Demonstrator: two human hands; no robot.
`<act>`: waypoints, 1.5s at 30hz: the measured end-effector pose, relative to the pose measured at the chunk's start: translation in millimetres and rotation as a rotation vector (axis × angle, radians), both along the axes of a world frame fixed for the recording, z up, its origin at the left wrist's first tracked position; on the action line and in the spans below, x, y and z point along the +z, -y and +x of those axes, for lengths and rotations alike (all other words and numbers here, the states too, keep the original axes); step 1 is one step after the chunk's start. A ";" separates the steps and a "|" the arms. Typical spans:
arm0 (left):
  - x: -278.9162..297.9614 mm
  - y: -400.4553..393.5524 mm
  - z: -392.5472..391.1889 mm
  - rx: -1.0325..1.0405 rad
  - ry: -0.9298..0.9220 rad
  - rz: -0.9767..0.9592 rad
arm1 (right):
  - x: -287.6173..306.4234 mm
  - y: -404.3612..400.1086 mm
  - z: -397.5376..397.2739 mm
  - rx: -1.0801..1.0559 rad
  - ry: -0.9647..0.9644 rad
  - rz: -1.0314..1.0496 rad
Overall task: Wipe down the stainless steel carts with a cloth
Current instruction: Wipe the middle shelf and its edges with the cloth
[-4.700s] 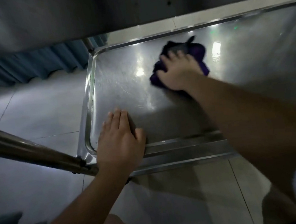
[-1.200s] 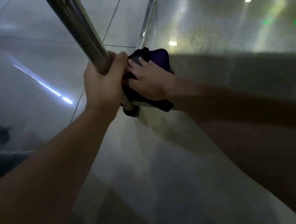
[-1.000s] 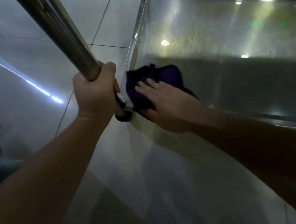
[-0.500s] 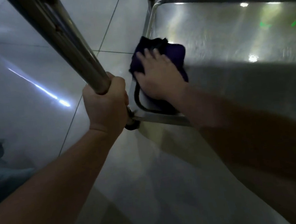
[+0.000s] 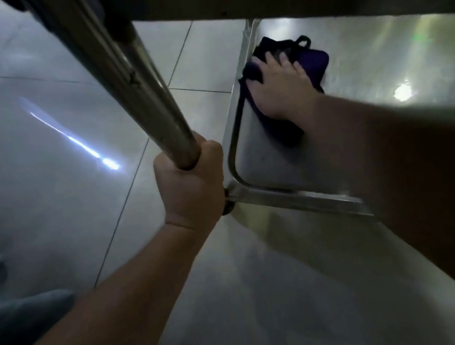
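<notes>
Steel, scratched and shiny, forms the cart's lower shelf [image 5: 362,54], a shallow tray with a raised rim and rounded corners. On it by the left rim lies a purple cloth [image 5: 313,63], pressed under the right hand [image 5: 279,88], fingers spread flat. The left hand [image 5: 191,181] grips the round post [image 5: 125,70]. An upper shelf, probably, hides the far part.

Glossy pale floor tiles [image 5: 51,162] with dark grout lines reflect a bright light streak [image 5: 77,143].
</notes>
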State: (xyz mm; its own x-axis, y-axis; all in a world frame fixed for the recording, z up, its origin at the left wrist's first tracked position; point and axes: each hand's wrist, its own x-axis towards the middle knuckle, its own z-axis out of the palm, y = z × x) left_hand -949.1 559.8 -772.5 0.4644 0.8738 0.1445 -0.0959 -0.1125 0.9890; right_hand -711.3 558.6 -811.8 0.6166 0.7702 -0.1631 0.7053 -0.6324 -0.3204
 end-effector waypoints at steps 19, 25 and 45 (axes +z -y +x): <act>-2.8 -3.3 -3.1 -0.033 -0.010 -0.004 | -1.2 -19.4 -26.5 0.044 0.021 0.000; 1.7 -2.1 -4.0 -0.010 -0.025 -0.040 | -16.0 34.8 -115.9 0.196 -0.001 0.101; 14.3 16.5 -10.3 0.202 -0.329 -0.087 | -11.4 214.9 -109.0 0.423 0.070 0.123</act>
State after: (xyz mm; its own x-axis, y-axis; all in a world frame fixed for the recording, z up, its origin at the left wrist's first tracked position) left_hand -959.4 543.3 -758.2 0.2913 0.9546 -0.0615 0.2428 -0.0116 0.9700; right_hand -820.3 343.7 -823.2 0.2493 0.9681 -0.0236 0.9163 -0.2437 -0.3177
